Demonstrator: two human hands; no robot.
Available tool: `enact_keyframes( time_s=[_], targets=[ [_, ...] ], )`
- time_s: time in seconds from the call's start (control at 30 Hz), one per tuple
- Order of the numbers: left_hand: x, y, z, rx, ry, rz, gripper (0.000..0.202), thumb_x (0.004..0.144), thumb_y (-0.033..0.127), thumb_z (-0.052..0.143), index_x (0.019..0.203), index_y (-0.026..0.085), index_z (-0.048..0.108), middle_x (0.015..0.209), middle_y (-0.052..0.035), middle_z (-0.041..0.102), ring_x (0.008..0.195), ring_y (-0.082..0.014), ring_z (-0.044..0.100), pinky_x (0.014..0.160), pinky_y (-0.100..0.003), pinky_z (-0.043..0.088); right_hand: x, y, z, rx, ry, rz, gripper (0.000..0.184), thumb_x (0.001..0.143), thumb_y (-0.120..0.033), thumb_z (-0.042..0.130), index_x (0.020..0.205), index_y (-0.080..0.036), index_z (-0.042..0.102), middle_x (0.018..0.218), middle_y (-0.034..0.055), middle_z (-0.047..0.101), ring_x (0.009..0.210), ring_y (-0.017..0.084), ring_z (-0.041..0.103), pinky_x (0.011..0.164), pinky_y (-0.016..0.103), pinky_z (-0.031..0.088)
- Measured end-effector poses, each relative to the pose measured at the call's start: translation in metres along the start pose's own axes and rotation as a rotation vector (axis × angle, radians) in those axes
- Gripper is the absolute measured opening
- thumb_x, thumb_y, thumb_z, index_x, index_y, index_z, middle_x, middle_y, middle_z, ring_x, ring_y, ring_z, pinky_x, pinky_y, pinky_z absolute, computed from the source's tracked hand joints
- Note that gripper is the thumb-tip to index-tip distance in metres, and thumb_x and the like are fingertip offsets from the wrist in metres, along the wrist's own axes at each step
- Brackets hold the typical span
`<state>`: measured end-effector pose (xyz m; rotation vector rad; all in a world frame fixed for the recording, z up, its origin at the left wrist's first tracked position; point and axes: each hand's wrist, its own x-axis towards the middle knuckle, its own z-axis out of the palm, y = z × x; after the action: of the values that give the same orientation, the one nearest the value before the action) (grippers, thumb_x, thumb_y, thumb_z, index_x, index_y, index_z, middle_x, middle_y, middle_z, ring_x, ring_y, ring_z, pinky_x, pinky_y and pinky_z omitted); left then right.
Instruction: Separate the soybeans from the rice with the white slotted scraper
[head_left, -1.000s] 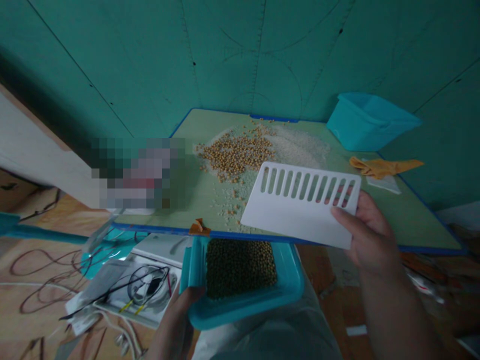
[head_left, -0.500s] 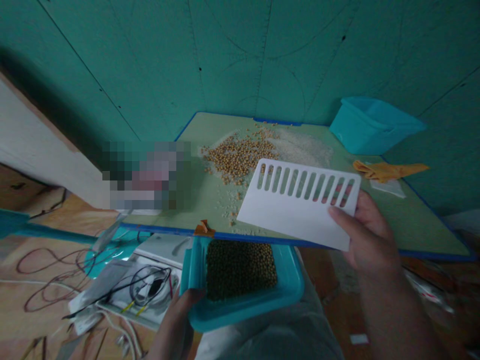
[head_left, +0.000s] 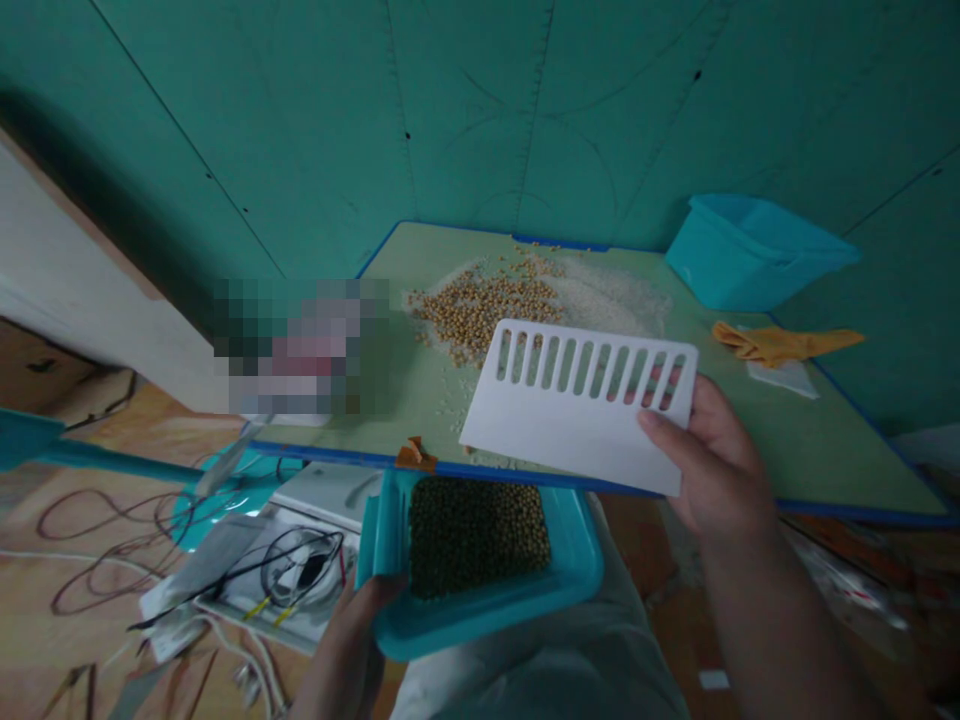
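My right hand grips the right end of a white plastic scraper, thumb in front and fingers behind its slots. The scraper is tilted over the table's near edge. Behind it lies a heap of soybeans beside a spread of pale grains. Below the edge, my left hand holds a turquoise plastic bin by its left rim. Beans fill its bottom, dark with shadow on the left and lighter on the right.
On the green table stand a second turquoise bin and an orange cloth at the right. A torn orange-brown scrap sits on the near edge. Down on the left are cables and a white box.
The scraper in my right hand has moved slightly left. My left hand still holds the bin in nearly the same place. The view has shifted a little.
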<state>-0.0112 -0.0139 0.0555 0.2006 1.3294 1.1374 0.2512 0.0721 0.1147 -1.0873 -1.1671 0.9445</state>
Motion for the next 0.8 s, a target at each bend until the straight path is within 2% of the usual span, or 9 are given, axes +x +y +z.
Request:
enact_keyframes(
  time_s=[0.07, 0.17, 0.23, 0.4, 0.53, 0.6, 0.7, 0.8],
  targets=[
    [0.0, 0.0, 0.0, 0.003, -0.007, -0.015, 0.015, 0.058, 0.023, 0.065, 0.072, 0.022, 0.069, 0.07, 0.0024, 0.072, 0.095, -0.0252, 0.059, 0.08, -0.031, 0.048, 0.0, 0.0, 0.002, 0.004, -0.003, -0.003, 0.031, 0.073, -0.029, 0.059, 0.103, -0.031, 0.052, 0.096, 0.0013, 0.064, 0.087, 0.022, 0.061, 0.073, 0.038, 0.052],
    [-0.001, 0.0, 0.001, 0.005, -0.017, -0.031, 0.022, 0.059, 0.023, 0.064, 0.08, 0.023, 0.069, 0.085, 0.0027, 0.073, 0.098, -0.025, 0.058, 0.082, -0.031, 0.047, 0.0, 0.0, 0.005, 0.012, -0.026, 0.003, 0.032, 0.072, -0.031, 0.06, 0.103, -0.03, 0.051, 0.096, 0.0009, 0.065, 0.086, 0.022, 0.062, 0.07, 0.037, 0.053],
    [-0.001, 0.001, 0.002, 0.008, -0.019, -0.029, 0.02, 0.058, 0.024, 0.064, 0.078, 0.022, 0.069, 0.09, 0.0026, 0.072, 0.099, -0.0253, 0.057, 0.082, -0.031, 0.047, 0.0, -0.001, 0.007, 0.023, -0.038, 0.012, 0.033, 0.072, -0.031, 0.06, 0.104, -0.03, 0.051, 0.097, 0.0009, 0.065, 0.086, 0.022, 0.062, 0.069, 0.037, 0.053],
    [-0.001, 0.002, 0.003, 0.007, 0.005, -0.016, 0.012, 0.055, 0.025, 0.066, 0.067, 0.021, 0.069, 0.084, 0.0013, 0.073, 0.098, -0.0264, 0.057, 0.081, -0.032, 0.047, -0.001, -0.001, 0.009, 0.046, -0.05, 0.04, 0.033, 0.072, -0.03, 0.06, 0.104, -0.029, 0.051, 0.098, 0.0017, 0.065, 0.084, 0.021, 0.062, 0.07, 0.036, 0.052],
    [-0.001, 0.002, 0.004, -0.001, 0.023, 0.006, 0.01, 0.052, 0.024, 0.068, 0.06, 0.02, 0.068, 0.07, -0.0004, 0.072, 0.098, -0.0281, 0.058, 0.081, -0.033, 0.048, -0.002, -0.001, 0.009, 0.052, -0.047, 0.046, 0.034, 0.072, -0.03, 0.06, 0.105, -0.028, 0.05, 0.098, 0.0021, 0.064, 0.084, 0.021, 0.062, 0.07, 0.035, 0.052],
    [-0.001, 0.002, 0.004, -0.005, 0.012, 0.014, 0.014, 0.053, 0.024, 0.067, 0.066, 0.021, 0.069, 0.073, -0.0002, 0.073, 0.099, -0.0277, 0.057, 0.082, -0.033, 0.047, -0.004, 0.0, 0.009, 0.053, -0.047, 0.048, 0.034, 0.072, -0.029, 0.059, 0.104, -0.028, 0.05, 0.098, 0.0019, 0.065, 0.083, 0.02, 0.062, 0.07, 0.035, 0.052],
    [0.0, 0.004, 0.005, 0.002, -0.012, 0.023, 0.031, 0.055, 0.023, 0.066, 0.086, 0.021, 0.069, 0.09, -0.0003, 0.072, 0.101, -0.0269, 0.056, 0.082, -0.032, 0.047, -0.005, 0.002, 0.005, 0.056, -0.046, 0.061, 0.035, 0.072, -0.03, 0.059, 0.106, -0.028, 0.05, 0.097, 0.0021, 0.065, 0.081, 0.021, 0.062, 0.067, 0.035, 0.053],
    [0.001, 0.004, 0.005, 0.002, -0.015, 0.024, 0.045, 0.056, 0.022, 0.065, 0.101, 0.023, 0.063, 0.098, 0.0002, 0.07, 0.102, -0.0263, 0.056, 0.081, -0.031, 0.047, -0.004, 0.002, -0.004, 0.06, -0.012, 0.068, 0.035, 0.07, -0.029, 0.06, 0.104, -0.028, 0.052, 0.095, 0.002, 0.066, 0.081, 0.022, 0.063, 0.066, 0.036, 0.052]
  ],
)
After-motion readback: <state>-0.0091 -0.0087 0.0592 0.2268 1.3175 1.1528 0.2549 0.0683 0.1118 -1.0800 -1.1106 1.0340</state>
